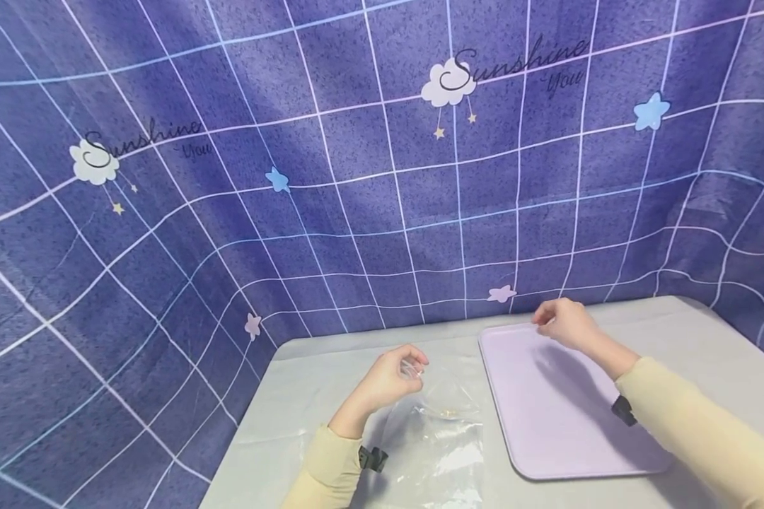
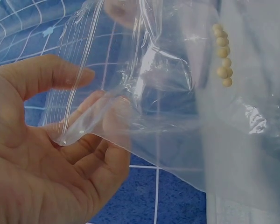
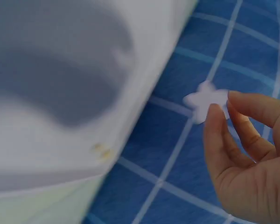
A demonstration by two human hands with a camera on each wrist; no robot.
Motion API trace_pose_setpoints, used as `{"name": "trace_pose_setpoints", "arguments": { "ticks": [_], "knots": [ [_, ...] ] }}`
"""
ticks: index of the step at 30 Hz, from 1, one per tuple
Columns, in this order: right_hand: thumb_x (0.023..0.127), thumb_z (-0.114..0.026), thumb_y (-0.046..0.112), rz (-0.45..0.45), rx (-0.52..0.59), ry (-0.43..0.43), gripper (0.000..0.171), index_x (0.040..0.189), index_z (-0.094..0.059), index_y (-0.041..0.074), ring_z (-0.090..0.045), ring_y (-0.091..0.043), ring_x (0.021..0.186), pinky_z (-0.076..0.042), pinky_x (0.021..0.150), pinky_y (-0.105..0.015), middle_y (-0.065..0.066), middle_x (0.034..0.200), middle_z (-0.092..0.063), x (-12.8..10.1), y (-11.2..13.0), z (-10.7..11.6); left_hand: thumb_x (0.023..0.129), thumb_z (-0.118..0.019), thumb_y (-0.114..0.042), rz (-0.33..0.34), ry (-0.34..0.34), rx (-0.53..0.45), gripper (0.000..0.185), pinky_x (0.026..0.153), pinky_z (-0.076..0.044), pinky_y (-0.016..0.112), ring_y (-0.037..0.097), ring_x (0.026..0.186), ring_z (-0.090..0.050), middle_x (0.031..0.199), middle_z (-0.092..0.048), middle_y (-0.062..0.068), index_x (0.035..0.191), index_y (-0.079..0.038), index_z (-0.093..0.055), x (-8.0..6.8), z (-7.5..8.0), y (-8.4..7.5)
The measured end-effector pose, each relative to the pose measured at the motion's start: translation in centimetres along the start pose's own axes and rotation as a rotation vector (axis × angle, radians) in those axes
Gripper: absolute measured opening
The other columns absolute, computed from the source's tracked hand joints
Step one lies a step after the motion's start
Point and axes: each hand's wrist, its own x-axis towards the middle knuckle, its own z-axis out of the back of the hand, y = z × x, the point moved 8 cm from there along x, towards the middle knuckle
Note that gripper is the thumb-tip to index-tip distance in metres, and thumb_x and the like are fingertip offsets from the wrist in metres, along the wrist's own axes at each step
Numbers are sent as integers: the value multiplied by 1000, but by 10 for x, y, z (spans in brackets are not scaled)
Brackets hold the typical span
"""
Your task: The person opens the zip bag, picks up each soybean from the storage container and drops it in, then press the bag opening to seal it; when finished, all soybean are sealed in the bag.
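Note:
My left hand (image 1: 387,377) holds a clear zip bag (image 1: 448,452) near its mouth, with the film and ridged zip strip between the curled fingers and thumb. Several round, pale yellow beads or beans (image 2: 222,53) sit in a row in the bag in the left wrist view. My right hand (image 1: 566,323) hovers at the far edge of a lilac tray (image 1: 547,424). Its fingers bend loosely, with thumb and forefinger apart and nothing visible between them. Blurred yellow bits (image 3: 101,151) lie near a tray corner in the right wrist view; their number is unclear.
A pale cloth covers the table (image 1: 280,417). Behind it and along the sides hangs a blue-purple curtain (image 1: 356,212) printed with a grid, clouds and stars. The bag lies left of the tray, and its near end runs out of the head view.

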Motion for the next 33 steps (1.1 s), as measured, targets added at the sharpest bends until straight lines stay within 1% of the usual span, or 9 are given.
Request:
{"name": "trace_pose_setpoints", "arguments": {
  "ticks": [3,5,7,10,13,17,24,28,33],
  "knots": [
    [73,-74,2,-27,-55,-1,14,87,-72,2,-64,-22,73,-51,70,-45,-8,82,-72,0,-26,1,76,-68,5,1,1,-3,34,80,-55,30,17,87,-64,99,-68,12,109,-2,-66,0,0,-1],
    [71,-74,1,-59,-84,8,17,89,-72,0,-66,-28,77,-52,73,-50,-12,84,-72,-1,-40,0,76,-68,5,2,2,-3,34,80,-54,29,16,86,-64,99,-68,12,109,-2,-66,0,0,-1],
    [72,-74,1,-108,-115,29,18,90,-72,-1,-66,-34,82,-51,77,-54,-16,88,-72,-1,-50,-1,76,-68,5,2,3,-4,34,80,-54,28,16,86,-64,99,-68,13,109,-2,-66,0,-1,-1],
    [74,-72,1,-179,-173,65,16,89,-71,-1,-64,-38,83,-51,77,-56,-19,90,-70,0,-60,-2,76,-68,5,5,1,-5,34,80,-55,29,17,87,-64,100,-68,14,110,-2,-66,0,0,-2],
    [77,-69,2,-219,-218,90,11,87,-70,0,-62,-36,79,-51,74,-55,-18,88,-69,1,-66,-3,77,-67,5,5,1,-10,33,80,-55,29,17,87,-64,100,-68,15,109,-1,-66,-1,0,-4],
    [81,-64,4,-228,-248,99,5,82,-68,1,-60,-33,73,-52,69,-52,-14,79,-66,2,-73,-7,77,-67,5,7,2,-16,33,79,-54,28,16,87,-64,101,-68,17,109,-1,-66,-1,0,-4],
    [83,-47,2,-304,-239,113,20,65,-53,8,-51,-27,60,-46,50,-40,-11,66,-54,-2,-87,-15,76,-68,5,14,3,-11,34,79,-54,28,15,85,-63,100,-68,16,109,-1,-66,-1,0,-1],
    [85,-45,1,-297,-236,106,23,64,-53,8,-49,-26,56,-44,48,-37,-9,63,-51,-3,-87,-17,75,-68,5,15,0,-7,35,78,-53,27,15,85,-63,98,-68,13,109,-2,-66,-1,0,0],
    [83,-56,3,-237,-243,82,18,65,-59,6,-51,-25,58,-46,52,-40,-7,63,-55,0,-86,-19,74,-69,5,9,-4,-8,35,78,-53,28,15,84,-64,99,-68,13,109,-3,-67,-1,0,-1]
  ]
}}
